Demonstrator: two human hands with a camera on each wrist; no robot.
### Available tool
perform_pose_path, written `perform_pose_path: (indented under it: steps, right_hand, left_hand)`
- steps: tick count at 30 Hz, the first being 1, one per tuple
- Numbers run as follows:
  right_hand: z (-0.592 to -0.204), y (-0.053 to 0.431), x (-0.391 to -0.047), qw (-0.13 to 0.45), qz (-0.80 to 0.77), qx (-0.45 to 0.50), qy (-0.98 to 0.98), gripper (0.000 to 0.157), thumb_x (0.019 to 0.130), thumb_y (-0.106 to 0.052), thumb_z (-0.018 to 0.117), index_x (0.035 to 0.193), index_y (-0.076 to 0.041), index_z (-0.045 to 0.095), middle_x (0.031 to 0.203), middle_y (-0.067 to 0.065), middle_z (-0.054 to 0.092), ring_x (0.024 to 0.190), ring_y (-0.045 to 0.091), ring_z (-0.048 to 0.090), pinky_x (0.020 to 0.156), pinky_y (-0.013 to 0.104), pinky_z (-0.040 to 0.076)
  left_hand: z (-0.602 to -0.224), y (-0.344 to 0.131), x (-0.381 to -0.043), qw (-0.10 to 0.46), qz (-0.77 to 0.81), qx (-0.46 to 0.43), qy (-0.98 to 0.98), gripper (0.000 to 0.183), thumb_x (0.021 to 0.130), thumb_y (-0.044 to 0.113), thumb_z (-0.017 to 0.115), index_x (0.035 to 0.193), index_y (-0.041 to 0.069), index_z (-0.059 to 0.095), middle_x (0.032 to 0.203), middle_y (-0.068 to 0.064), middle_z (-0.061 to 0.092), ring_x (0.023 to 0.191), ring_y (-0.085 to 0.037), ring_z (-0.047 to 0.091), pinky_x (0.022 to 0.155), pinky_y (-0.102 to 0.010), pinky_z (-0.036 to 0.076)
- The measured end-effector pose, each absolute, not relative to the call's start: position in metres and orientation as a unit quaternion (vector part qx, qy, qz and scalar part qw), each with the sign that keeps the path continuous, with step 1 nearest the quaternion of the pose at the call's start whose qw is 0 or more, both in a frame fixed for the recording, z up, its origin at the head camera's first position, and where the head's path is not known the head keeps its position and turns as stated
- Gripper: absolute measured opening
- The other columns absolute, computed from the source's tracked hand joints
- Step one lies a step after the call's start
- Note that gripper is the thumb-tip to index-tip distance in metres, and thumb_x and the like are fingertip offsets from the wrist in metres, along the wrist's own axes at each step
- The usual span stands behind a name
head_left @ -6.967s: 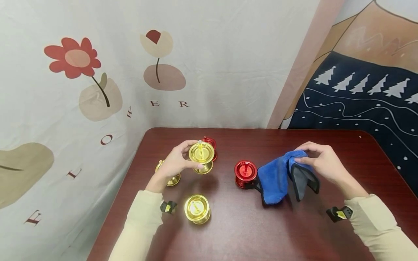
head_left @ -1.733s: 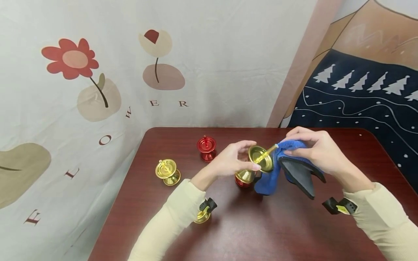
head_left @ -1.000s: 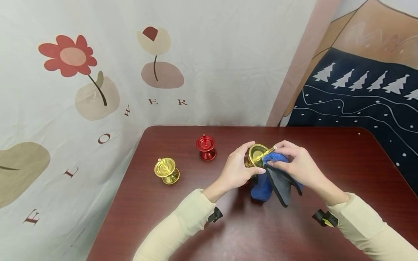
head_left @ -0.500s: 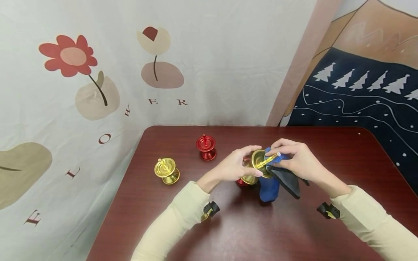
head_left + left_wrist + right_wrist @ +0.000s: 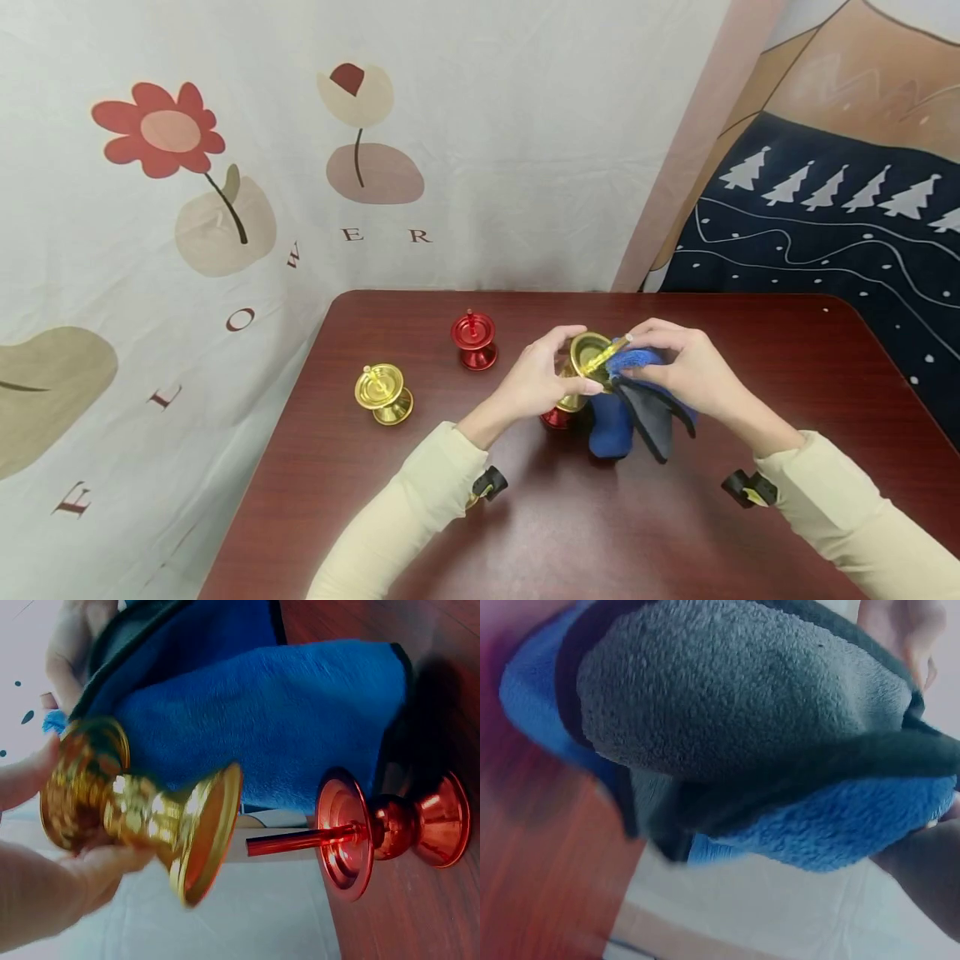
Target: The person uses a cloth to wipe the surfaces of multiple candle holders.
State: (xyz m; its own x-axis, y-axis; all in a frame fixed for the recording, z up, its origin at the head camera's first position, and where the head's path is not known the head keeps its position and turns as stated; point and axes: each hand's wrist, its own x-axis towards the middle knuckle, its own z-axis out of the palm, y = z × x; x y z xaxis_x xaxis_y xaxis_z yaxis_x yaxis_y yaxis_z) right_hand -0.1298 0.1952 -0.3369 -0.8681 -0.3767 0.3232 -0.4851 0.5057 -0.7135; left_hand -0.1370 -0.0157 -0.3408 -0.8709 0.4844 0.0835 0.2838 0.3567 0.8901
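Note:
My left hand [image 5: 528,379] grips a gold candle holder [image 5: 590,348] with a central stem, held tilted above the table with its dish toward the right. In the left wrist view its flared base [image 5: 210,832] points at a red candle holder [image 5: 390,825], which stands on the table just apart from it. My right hand [image 5: 693,371] pinches a blue-and-grey cloth [image 5: 611,427] with dark edging against the gold holder's dish and stem. The cloth's loose ends hang down beside the red holder. In the right wrist view the grey side of the cloth [image 5: 735,690] hides most of the contact.
A second red candle holder [image 5: 473,340] stands toward the back of the brown table [image 5: 675,533]. Another gold candle holder [image 5: 384,393] stands at the left. A sliver of a further gold one [image 5: 471,502] shows behind my left wrist. A printed fabric backdrop [image 5: 525,167] hangs behind the table.
My left hand has carried the gold candle holder right from beside the back red one to the cloth. The right hand has brought the cloth left against it, with small shifts since.

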Motion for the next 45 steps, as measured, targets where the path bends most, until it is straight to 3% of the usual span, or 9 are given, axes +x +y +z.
perform_pose_path:
  steps: [7, 13, 17, 20, 28, 33, 39, 45]
  right_hand:
    - [-0.336, 0.184, -0.125, 0.042, 0.472, 0.192, -0.859, 0.016, 0.076, -0.003, 0.073, 0.091, -0.008, 0.07, 0.093, 0.0, 0.063, 0.086, 0.012, 0.056, 0.072, 0.019, 0.049]
    - [-0.335, 0.183, -0.125, 0.035, 0.5, 0.149, -0.852, 0.019, 0.075, -0.001, 0.072, 0.094, 0.0, 0.067, 0.094, 0.009, 0.063, 0.084, 0.012, 0.058, 0.073, 0.017, 0.049]
    - [-0.334, 0.184, -0.125, 0.03, 0.52, 0.138, -0.843, 0.023, 0.075, 0.0, 0.072, 0.096, 0.004, 0.066, 0.095, 0.014, 0.062, 0.081, 0.012, 0.059, 0.072, 0.016, 0.049]
    - [-0.334, 0.185, -0.127, 0.03, 0.517, 0.14, -0.844, 0.023, 0.075, -0.002, 0.073, 0.096, 0.003, 0.066, 0.096, 0.013, 0.062, 0.081, 0.012, 0.059, 0.073, 0.016, 0.049]
    - [-0.333, 0.185, -0.131, 0.025, 0.519, 0.154, -0.841, 0.018, 0.075, 0.001, 0.072, 0.092, 0.003, 0.067, 0.094, 0.011, 0.061, 0.08, 0.016, 0.059, 0.073, 0.017, 0.049]
    - [-0.333, 0.186, -0.131, 0.034, 0.52, 0.163, -0.838, 0.02, 0.073, 0.002, 0.073, 0.093, 0.005, 0.067, 0.094, 0.012, 0.061, 0.081, 0.013, 0.058, 0.074, 0.016, 0.048]
    - [-0.331, 0.187, -0.131, 0.032, 0.515, 0.175, -0.838, 0.022, 0.074, 0.002, 0.072, 0.094, 0.004, 0.067, 0.096, 0.011, 0.061, 0.082, 0.012, 0.057, 0.074, 0.015, 0.048]
    - [-0.332, 0.184, -0.132, 0.033, 0.517, 0.166, -0.839, 0.02, 0.074, 0.002, 0.072, 0.094, 0.003, 0.067, 0.095, 0.011, 0.061, 0.082, 0.014, 0.058, 0.073, 0.016, 0.048]
  left_hand:
    - [-0.341, -0.011, -0.135, 0.053, 0.513, 0.197, 0.834, 0.067, 0.069, 0.013, 0.08, 0.125, 0.003, 0.044, 0.115, -0.01, 0.058, 0.098, -0.02, 0.058, 0.081, -0.025, 0.047]
    - [-0.34, -0.011, -0.138, 0.106, 0.544, 0.198, 0.809, 0.063, 0.071, 0.011, 0.079, 0.121, 0.004, 0.041, 0.113, -0.012, 0.061, 0.094, -0.015, 0.059, 0.078, -0.021, 0.046]
    - [-0.338, -0.012, -0.142, 0.144, 0.575, 0.216, 0.776, 0.057, 0.075, 0.0, 0.072, 0.122, 0.0, 0.039, 0.116, -0.017, 0.059, 0.1, -0.021, 0.059, 0.082, -0.024, 0.047]
    - [-0.336, -0.014, -0.145, 0.149, 0.571, 0.222, 0.776, 0.06, 0.074, -0.001, 0.073, 0.125, -0.003, 0.04, 0.116, -0.018, 0.058, 0.103, -0.023, 0.058, 0.086, -0.025, 0.046]
    - [-0.336, -0.018, -0.153, 0.167, 0.519, 0.247, 0.801, 0.067, 0.071, 0.013, 0.079, 0.128, 0.0, 0.046, 0.113, -0.009, 0.058, 0.099, -0.013, 0.057, 0.086, -0.02, 0.044]
    - [-0.338, -0.022, -0.156, 0.209, 0.541, 0.26, 0.772, 0.064, 0.077, 0.009, 0.073, 0.13, -0.002, 0.04, 0.118, -0.011, 0.054, 0.109, -0.015, 0.053, 0.092, -0.021, 0.04]
    - [-0.337, -0.027, -0.156, 0.275, 0.597, 0.238, 0.715, 0.058, 0.081, -0.001, 0.066, 0.13, 0.0, 0.036, 0.116, -0.017, 0.057, 0.101, -0.02, 0.058, 0.084, -0.028, 0.048]
    - [-0.336, -0.023, -0.155, 0.23, 0.593, 0.208, 0.743, 0.063, 0.073, -0.001, 0.073, 0.126, -0.001, 0.04, 0.111, -0.016, 0.06, 0.098, -0.018, 0.059, 0.085, -0.026, 0.047]
